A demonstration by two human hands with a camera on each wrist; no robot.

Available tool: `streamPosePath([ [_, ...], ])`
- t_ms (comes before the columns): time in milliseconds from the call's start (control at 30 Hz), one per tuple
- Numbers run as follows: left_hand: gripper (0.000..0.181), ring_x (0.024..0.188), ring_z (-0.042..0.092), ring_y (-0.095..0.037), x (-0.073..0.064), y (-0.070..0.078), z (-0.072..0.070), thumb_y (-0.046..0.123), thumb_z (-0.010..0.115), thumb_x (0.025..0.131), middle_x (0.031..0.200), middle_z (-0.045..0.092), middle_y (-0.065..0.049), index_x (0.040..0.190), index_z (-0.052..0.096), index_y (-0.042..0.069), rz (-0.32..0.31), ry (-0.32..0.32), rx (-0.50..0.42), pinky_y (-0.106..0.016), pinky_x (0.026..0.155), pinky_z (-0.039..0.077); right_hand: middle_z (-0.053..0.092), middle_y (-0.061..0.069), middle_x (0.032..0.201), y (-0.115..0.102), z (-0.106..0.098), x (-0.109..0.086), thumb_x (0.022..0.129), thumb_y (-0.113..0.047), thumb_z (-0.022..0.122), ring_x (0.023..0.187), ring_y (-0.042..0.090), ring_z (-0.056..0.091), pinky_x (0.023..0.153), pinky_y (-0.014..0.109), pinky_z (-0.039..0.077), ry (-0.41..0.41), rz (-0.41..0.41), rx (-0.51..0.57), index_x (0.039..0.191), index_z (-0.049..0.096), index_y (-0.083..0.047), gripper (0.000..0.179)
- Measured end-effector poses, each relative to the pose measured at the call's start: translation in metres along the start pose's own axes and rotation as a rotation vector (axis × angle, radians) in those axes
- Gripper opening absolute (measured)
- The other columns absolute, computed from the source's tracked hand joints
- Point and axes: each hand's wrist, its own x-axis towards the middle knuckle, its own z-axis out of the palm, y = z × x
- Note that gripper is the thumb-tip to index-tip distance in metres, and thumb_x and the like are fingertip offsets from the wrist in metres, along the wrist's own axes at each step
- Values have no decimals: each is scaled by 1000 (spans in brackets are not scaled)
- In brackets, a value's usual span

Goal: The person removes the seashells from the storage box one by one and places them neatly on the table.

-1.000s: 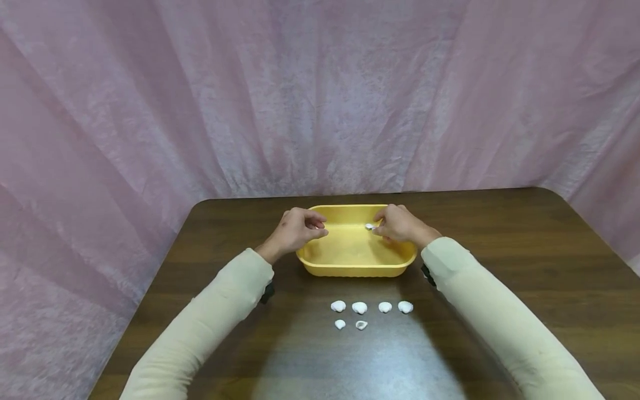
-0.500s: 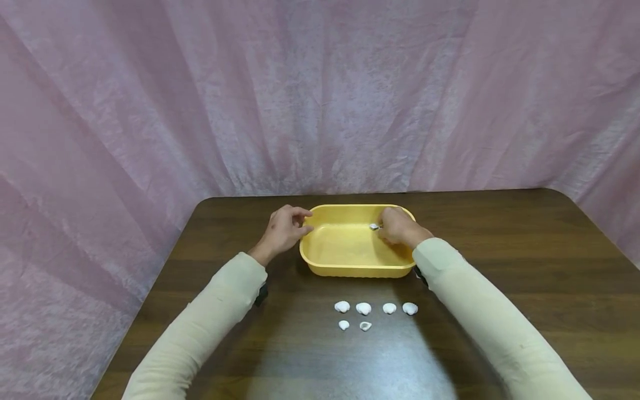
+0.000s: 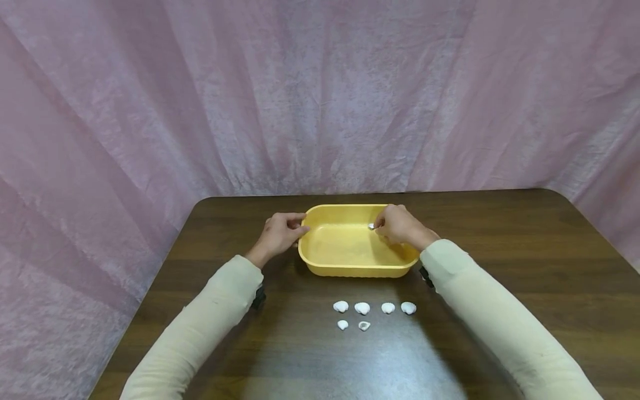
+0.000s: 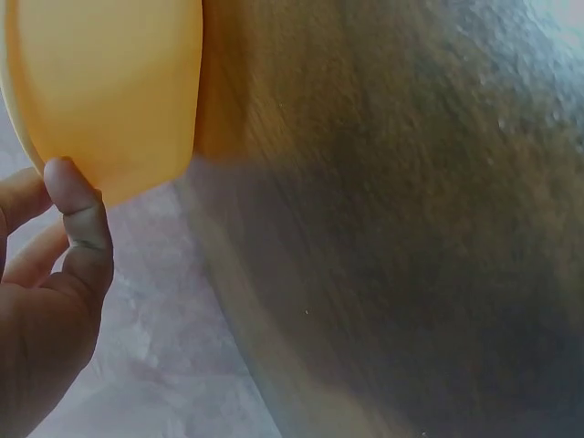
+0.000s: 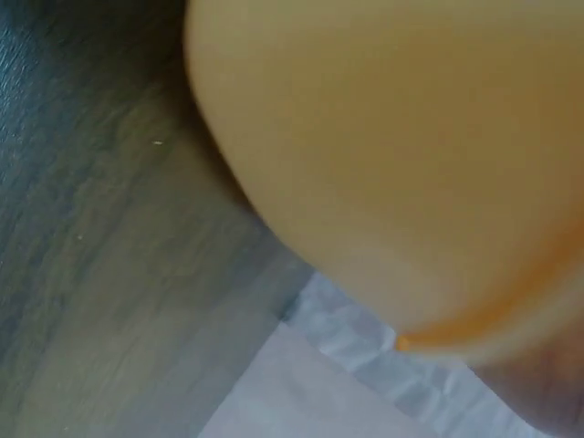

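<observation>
A yellow plastic tray point(image 3: 356, 271) sits on the table. My left hand point(image 3: 280, 233) is at its left end, pinching the rim between thumb and fingers; in the left wrist view the thumb point(image 4: 78, 196) lies against the rim. Inside the right part of the tray, my right hand point(image 3: 400, 226) has its fingertips on a small white seashell point(image 3: 371, 226), which they pinch and partly cover. The right wrist view shows mostly the tray's wall point(image 5: 383, 155), with only a bit of the hand point(image 5: 543, 388) at the lower right.
Several white seashells lie in two rows on the table in front of the tray, among them a wide shell point(image 3: 362, 308) and a hollow-side-up shell point(image 3: 364, 326). Dark wooden table point(image 3: 500, 250); a pink curtain point(image 3: 320, 100) hangs behind it.
My left hand has moved left, from over the tray to its left rim, and now pinches it. My right hand stays in the tray at the shell, its fingertips closing on it.
</observation>
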Motion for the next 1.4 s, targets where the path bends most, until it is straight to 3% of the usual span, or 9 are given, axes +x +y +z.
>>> streamPosePath([
  [133,42,61,65,-15,-1,0,0,16,72,94,98,69,-13,134,64,6,-8,5,-14,-42,67,59,71,17,82,-1,-10,-11,95,-5,67,61,19,65,60,33,57,-1,15,120,104,72,4,14],
  [300,43,59,64,-13,-2,2,1,15,72,94,97,69,-13,135,63,6,-20,3,-30,-43,68,59,71,23,96,3,-22,-24,95,-4,68,69,23,69,67,39,60,-7,3,256,110,68,9,20],
  [467,44,57,63,-13,-3,1,1,15,72,94,98,69,-14,136,62,6,-22,7,-24,-43,68,59,70,22,102,7,-36,-42,98,-3,61,77,21,66,70,34,59,-62,-51,260,127,60,14,33],
  [633,44,57,63,-13,-4,1,0,15,72,94,99,69,-16,136,62,6,-11,14,-10,-42,67,59,71,14,95,11,-45,-61,98,-6,61,79,17,67,76,36,58,-74,-73,242,122,65,12,29],
  [767,44,58,64,-14,-4,2,1,15,73,94,96,69,-13,136,62,5,-8,14,-1,-43,67,59,72,14,92,16,-48,-75,96,-8,66,78,18,68,77,40,58,-70,-63,347,116,65,12,28],
  [967,44,65,68,-25,-5,3,2,15,73,93,94,69,-12,135,63,5,-13,25,6,-35,62,58,69,12,84,21,-42,-100,93,-6,70,72,19,66,71,42,60,-117,-58,532,105,59,11,23],
  [1133,44,59,66,-18,-7,2,1,13,74,92,94,69,-13,134,63,5,-18,36,-7,-37,63,59,66,7,78,23,-26,-120,92,-6,71,65,17,62,63,38,58,-141,-143,547,100,59,9,21],
  [1233,43,56,63,-11,-6,1,0,13,73,93,94,69,-13,134,63,4,-10,36,-10,-37,63,59,70,10,84,25,-15,-129,95,-9,69,66,18,63,64,35,57,-141,-195,511,109,64,12,26],
  [1400,43,56,62,-10,-5,1,0,13,73,93,95,69,-13,134,63,4,-19,33,-25,-39,65,59,69,23,111,31,1,-139,99,-11,64,79,30,70,71,33,59,-174,-218,527,121,64,13,33],
])
